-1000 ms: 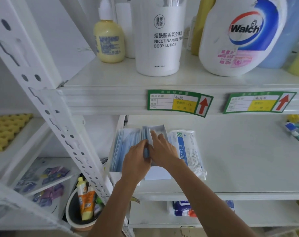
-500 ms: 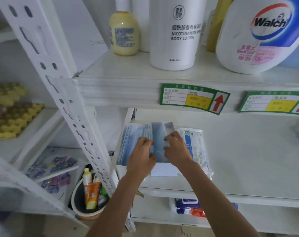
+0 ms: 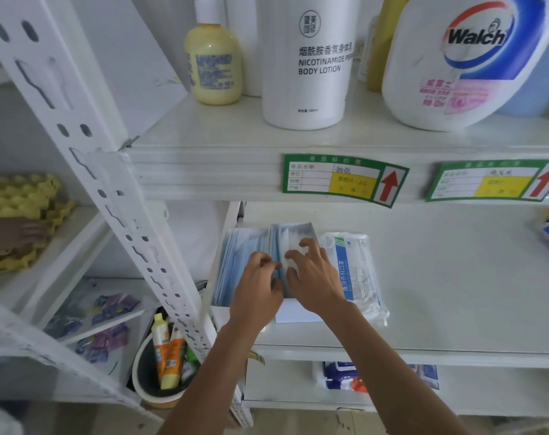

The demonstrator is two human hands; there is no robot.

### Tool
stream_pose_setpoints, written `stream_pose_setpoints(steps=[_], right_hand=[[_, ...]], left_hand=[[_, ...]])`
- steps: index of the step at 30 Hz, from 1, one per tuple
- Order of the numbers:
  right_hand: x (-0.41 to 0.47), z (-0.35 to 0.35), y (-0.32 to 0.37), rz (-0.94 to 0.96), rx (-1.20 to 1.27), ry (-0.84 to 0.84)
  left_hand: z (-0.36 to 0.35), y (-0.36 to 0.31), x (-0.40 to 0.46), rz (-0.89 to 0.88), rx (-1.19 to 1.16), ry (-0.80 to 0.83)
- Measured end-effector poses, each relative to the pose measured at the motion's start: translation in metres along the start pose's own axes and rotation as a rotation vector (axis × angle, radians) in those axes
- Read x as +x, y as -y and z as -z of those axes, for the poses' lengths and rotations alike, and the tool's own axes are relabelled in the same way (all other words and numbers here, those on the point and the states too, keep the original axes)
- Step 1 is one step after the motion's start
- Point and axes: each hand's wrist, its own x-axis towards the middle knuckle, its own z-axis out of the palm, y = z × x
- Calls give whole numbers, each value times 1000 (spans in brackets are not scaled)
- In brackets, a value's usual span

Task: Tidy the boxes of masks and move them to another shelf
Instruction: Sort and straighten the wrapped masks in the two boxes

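A white metal shelf [image 3: 424, 277] carries an open white cardboard box [image 3: 293, 315] of upright, thin blue masks [image 3: 235, 259], beside a crinkly plastic mask packet [image 3: 356, 271]. Since half a second ago, both hands have drawn closer. The left hand [image 3: 257, 293] and right hand [image 3: 314, 277] each pinch masks, fingers curled.

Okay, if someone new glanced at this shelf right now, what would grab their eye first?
Probably the two hands, left hand and right hand, working in the open box of blue masks at the left end of the middle shelf. Next, the big Walch jug and the white body lotion bottle on the shelf above.
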Motion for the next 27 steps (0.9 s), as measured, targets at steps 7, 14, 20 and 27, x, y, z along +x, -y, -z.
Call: stream_pose_setpoints(steps=[7,14,20,27], right_hand=[[0,5,7,-71,-19,73],[1,4,8,-35,-53,96],[1,1,7,-60,-42,49],[2,2,11,-121,-19,78]], left_hand=[[-2,1,4,14,-37,-8],[-1,2,1,30,-59,-70],[1,3,4,7,-94,-61],[0,4,5,18,-93,-47]])
